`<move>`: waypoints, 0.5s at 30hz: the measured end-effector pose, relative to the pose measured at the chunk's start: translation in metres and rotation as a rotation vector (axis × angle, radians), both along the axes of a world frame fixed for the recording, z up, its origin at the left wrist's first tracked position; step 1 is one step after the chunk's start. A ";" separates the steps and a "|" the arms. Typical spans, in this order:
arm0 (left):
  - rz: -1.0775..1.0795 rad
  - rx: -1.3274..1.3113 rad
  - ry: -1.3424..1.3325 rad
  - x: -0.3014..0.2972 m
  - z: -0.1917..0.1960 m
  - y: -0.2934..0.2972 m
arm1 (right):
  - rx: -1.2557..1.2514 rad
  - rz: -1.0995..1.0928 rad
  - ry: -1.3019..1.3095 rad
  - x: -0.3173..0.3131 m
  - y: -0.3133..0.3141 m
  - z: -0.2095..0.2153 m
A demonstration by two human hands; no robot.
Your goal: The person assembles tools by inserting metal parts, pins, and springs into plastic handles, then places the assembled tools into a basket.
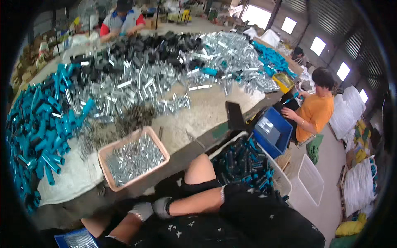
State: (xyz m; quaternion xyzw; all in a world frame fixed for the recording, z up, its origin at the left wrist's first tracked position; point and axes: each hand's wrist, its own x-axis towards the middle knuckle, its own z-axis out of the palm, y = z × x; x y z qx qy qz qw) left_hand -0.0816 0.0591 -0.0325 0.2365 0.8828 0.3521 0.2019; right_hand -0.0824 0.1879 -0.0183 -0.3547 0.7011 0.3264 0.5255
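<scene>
Both my hands wear grey gloves and meet low over my lap, in front of the table edge. My left hand (142,211) is curled and presses up against my right hand (161,207), which is also closed. Whatever lies between the fingers is hidden. Nearest to them on the table, a pink tray (108,172) is filled with small silvery metal pieces (134,159). To the right of my lap, a white bin (283,182) holds many black and teal tubular parts (242,165).
Heaps of teal tubes (45,128), silvery metal pieces (136,80) and black parts (149,45) cover the table. A co-worker in orange (316,111) sits at right beside a blue bin (273,132). Another person (122,20) works across the table. A blue container (76,239) stands at lower left.
</scene>
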 end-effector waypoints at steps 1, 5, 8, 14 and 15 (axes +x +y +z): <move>0.008 0.011 -0.010 0.020 -0.007 -0.010 | -0.754 -0.383 0.082 0.014 0.038 0.033; -0.118 0.035 0.080 0.014 0.009 0.001 | -0.733 -0.586 0.159 0.043 0.054 -0.104; -0.218 0.020 0.206 -0.017 0.045 0.002 | -0.997 -0.523 0.169 0.020 0.072 -0.143; -0.246 0.059 0.144 0.049 0.012 -0.031 | -1.058 -0.627 0.031 0.041 0.174 0.144; -0.262 0.064 0.114 0.079 0.015 -0.027 | -1.255 -0.672 0.050 0.055 0.206 0.163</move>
